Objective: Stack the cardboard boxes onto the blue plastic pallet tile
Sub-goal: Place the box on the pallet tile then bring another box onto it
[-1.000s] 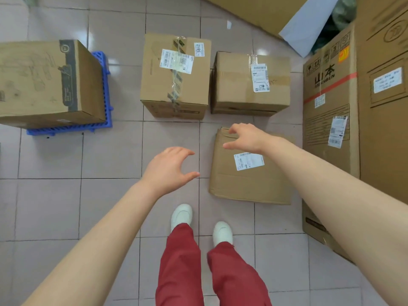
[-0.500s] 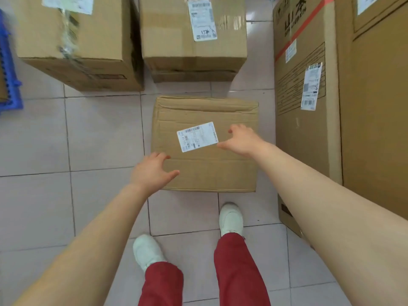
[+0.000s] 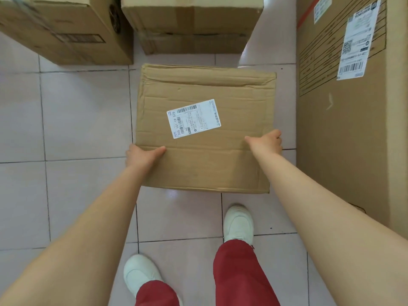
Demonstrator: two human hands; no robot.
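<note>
A low, creased cardboard box (image 3: 198, 164) with a white shipping label lies on the tiled floor right in front of my feet. My left hand (image 3: 141, 154) clasps its left edge, thumb on top and fingers down the side. My right hand (image 3: 266, 141) clasps its right edge the same way. Two more cardboard boxes stand behind it: one at the top left (image 3: 64, 29) and one at the top centre (image 3: 189, 21). The blue pallet tile is out of view.
A tall carton (image 3: 353, 120) with printed labels stands close on the right, leaving a narrow gap beside my right hand. My white shoes (image 3: 238, 224) stand just behind the box. Tiled floor (image 3: 72, 120) lies open to the left.
I have leaned in closer, so the box fills more of the view. Both hands moved from hovering over its top to closing on its left and right edges. The pallet left view.
</note>
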